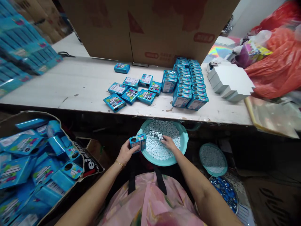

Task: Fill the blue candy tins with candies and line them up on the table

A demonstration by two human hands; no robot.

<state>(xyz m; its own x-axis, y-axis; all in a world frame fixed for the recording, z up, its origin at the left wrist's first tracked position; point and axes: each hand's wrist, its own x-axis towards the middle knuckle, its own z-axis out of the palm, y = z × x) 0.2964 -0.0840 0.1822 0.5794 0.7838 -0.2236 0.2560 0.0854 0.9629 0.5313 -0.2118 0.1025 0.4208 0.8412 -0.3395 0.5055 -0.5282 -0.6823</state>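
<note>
My left hand (125, 153) grips a small blue candy box (138, 142) and holds it over the rim of a teal bowl (184, 138). The bowl sits on my lap and is full of small white and pale blue candies (155, 147). My right hand (168, 142) rests down in the candies with its fingers curled among them; what they pinch is hidden. Up on the white table (77, 91) lie several loose blue boxes (131, 92), and rows of upright blue boxes (189, 83) stand beside them.
A carton of blue boxes (35, 163) stands at my left. A big cardboard box (150, 28) rises behind the table. White folded cartons (229, 83) and red plastic bags (277, 62) lie at the right. A second teal bowl (213, 158) and a dish of blue beads (224, 191) sit low right.
</note>
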